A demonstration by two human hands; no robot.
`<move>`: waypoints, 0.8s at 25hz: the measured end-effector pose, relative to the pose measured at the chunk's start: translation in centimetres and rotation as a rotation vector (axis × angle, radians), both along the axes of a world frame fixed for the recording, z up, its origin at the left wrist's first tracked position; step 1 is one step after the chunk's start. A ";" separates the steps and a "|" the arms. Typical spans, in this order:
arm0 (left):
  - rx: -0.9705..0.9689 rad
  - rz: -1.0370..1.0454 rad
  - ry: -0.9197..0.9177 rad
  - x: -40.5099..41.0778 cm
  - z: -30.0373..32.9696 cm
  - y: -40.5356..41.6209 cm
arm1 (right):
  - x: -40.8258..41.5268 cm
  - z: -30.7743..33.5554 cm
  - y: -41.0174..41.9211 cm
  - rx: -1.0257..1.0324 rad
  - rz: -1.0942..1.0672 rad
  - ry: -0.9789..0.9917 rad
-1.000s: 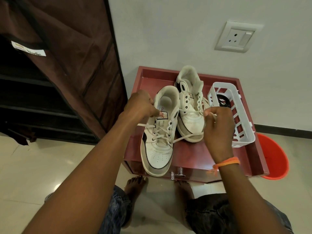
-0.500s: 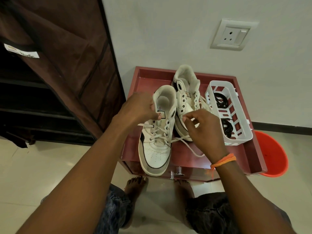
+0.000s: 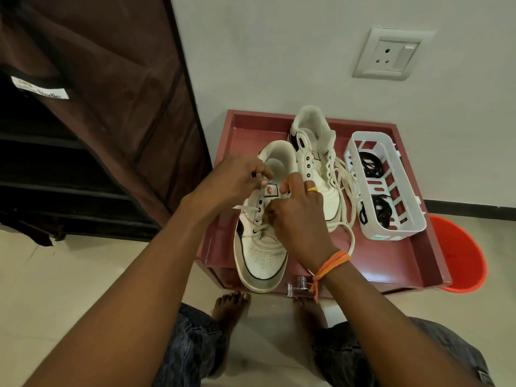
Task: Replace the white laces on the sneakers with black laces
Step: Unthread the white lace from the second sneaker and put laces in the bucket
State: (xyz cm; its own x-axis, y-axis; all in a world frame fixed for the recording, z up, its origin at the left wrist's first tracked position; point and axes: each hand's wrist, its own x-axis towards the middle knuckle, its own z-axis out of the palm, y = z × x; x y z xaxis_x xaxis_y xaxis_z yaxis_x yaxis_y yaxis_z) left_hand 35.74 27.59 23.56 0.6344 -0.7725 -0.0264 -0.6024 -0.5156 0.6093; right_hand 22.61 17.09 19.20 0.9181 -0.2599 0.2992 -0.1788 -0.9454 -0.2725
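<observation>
Two white sneakers stand on a red-brown tray-top table (image 3: 396, 261). The near sneaker (image 3: 261, 255) still carries its white lace (image 3: 245, 209) in the lower eyelets. My left hand (image 3: 237, 177) pinches the top of this shoe at its tongue. My right hand (image 3: 298, 216) lies over the eyelets, fingers curled on the lace. The far sneaker (image 3: 312, 141) has bare eyelets, and a loose white lace (image 3: 349, 191) lies in a heap beside it. Black laces (image 3: 374, 191) sit coiled in a white plastic basket (image 3: 391, 227) at the right.
A brown fabric shoe rack (image 3: 97, 107) stands at the left. An orange bucket (image 3: 458, 255) is on the floor behind the table's right corner. A wall socket (image 3: 391, 53) is above. My bare feet (image 3: 229, 305) rest under the table's front edge.
My right hand has moved left from the far sneaker's side onto the near sneaker's eyelets. The loose white lace now lies beside the far sneaker. My left hand stays at the tongue.
</observation>
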 end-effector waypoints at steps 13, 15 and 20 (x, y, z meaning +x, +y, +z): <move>-0.077 -0.001 0.153 1.0 -0.6 0.2 | -2.8 0.7 -2.4 0.756 -0.177 -0.143; -0.081 -0.006 0.171 0.8 -0.5 0.4 | -2.0 0.7 -1.2 0.487 -0.063 -0.157; -0.047 0.028 0.174 0.1 -0.6 0.1 | -0.1 0.8 -0.1 0.170 -0.101 0.019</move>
